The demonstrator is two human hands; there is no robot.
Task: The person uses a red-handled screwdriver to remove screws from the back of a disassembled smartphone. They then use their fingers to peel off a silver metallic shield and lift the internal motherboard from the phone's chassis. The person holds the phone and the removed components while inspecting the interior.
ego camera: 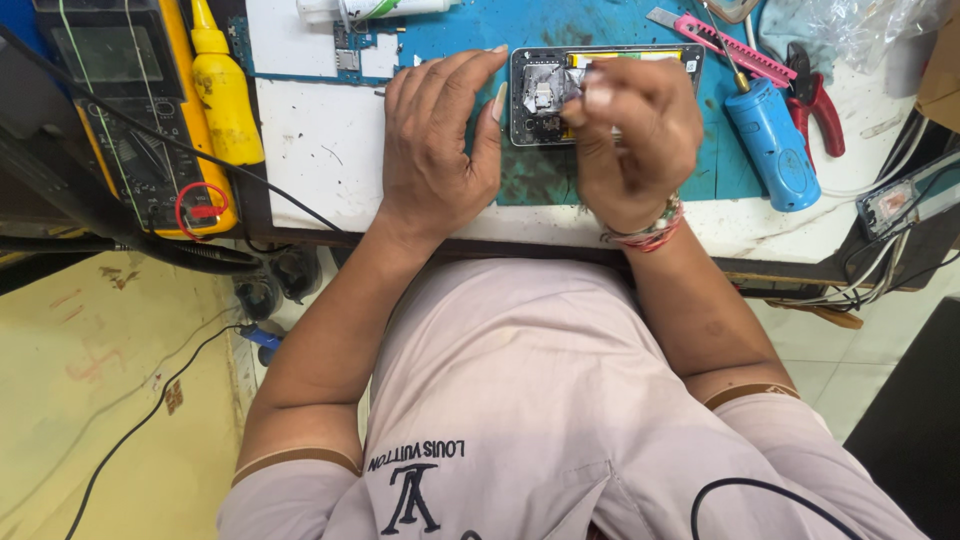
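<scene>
Opened phone (545, 100), grey innards exposed

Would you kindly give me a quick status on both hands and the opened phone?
Left hand flat beside the opened dark phone body, steadying its edge. Right hand pinched over its middle; whether it grips anything, cannot tell. Blue-handled screwdriver lies clear, to the right.

Bright even daylight, soft shadows; right hand (628, 125) slightly motion-blurred.
</scene>
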